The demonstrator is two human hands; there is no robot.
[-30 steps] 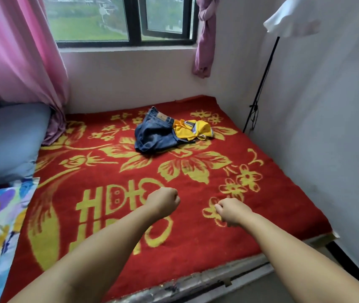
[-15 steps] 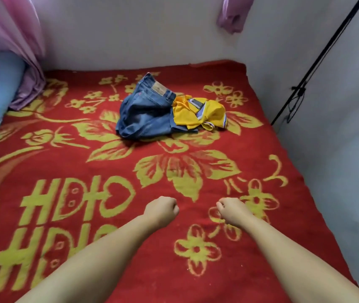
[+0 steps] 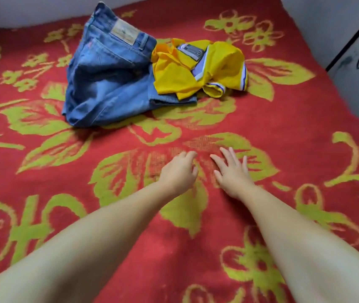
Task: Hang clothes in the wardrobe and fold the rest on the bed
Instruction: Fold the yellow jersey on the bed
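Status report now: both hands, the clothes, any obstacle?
Left hand and right hand open, holding nothing, over the red blanket. Jeans and yellow shirt untouched, crumpled, shirt overlapping jeans. Nothing between hands and clothes.

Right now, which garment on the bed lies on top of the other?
The yellow shirt: its left edge overlaps the blue jeans, which lie flat on the red blanket underneath it.

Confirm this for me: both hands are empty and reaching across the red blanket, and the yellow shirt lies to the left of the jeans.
Wrong on one point: the head view shows the yellow shirt to the right of the jeans, overlapping their edge. The rest stands: the left hand and right hand are empty, reaching across the red blanket.
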